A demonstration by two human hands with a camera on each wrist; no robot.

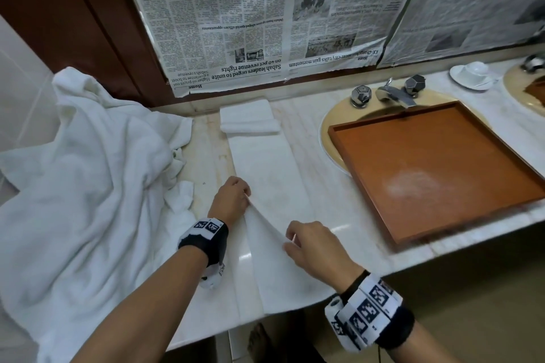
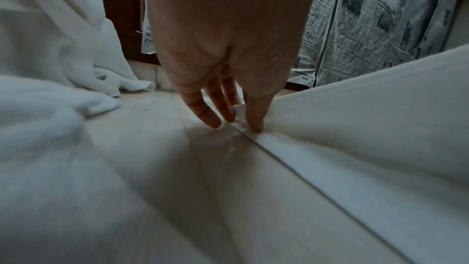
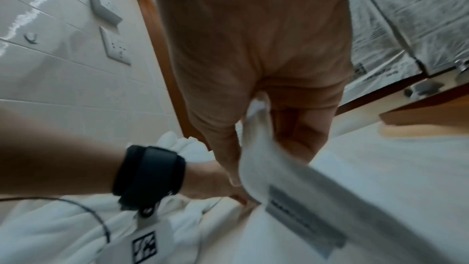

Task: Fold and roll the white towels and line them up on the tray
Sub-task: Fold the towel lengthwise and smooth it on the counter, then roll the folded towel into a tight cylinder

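A long white towel (image 1: 265, 162) lies in a narrow strip on the marble counter (image 1: 312, 156), its far end folded over (image 1: 249, 118). My left hand (image 1: 233, 197) pinches the strip's left edge low at the counter, thumb and fingers (image 2: 253, 123) around the cloth (image 2: 355, 127). My right hand (image 1: 295, 242) pinches the near part of that edge and holds it lifted. In the right wrist view the cloth (image 3: 261, 158), with a sewn label (image 3: 304, 218), hangs from my right hand (image 3: 266, 160). The empty wooden tray (image 1: 427, 156) sits to the right over the sink.
A big pile of loose white towels (image 1: 88, 171) covers the counter's left side, close to my left forearm. A tap with two knobs (image 1: 395, 94) stands behind the tray, and a cup on a saucer (image 1: 472, 74) further right. Newspaper covers the mirror (image 1: 236, 23).
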